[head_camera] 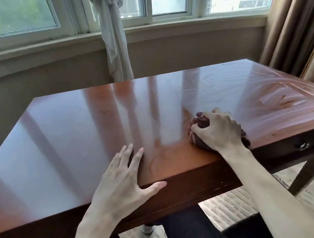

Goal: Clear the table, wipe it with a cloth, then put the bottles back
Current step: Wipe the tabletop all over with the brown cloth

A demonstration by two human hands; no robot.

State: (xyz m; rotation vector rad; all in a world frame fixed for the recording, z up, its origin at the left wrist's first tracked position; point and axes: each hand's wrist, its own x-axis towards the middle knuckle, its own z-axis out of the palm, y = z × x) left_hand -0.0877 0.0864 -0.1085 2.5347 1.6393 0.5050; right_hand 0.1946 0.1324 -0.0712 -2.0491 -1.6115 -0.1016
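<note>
A glossy reddish-brown wooden table (72, 131) fills the middle of the view, with nothing standing on it. My right hand (218, 130) presses a bunched dark reddish-brown cloth (194, 125) onto the tabletop near the front edge, right of centre. Wet wipe streaks (283, 98) cover the right part of the surface. My left hand (120, 177) lies flat on the front edge with fingers spread and the thumb over the rim. No bottles are in view.
A windowsill (39, 48) and windows run along the wall behind the table. A knotted grey curtain (115, 43) hangs at the centre, brown drapes (295, 16) at the right. A drawer knob (302, 146) shows on the table's front. Carpet lies below.
</note>
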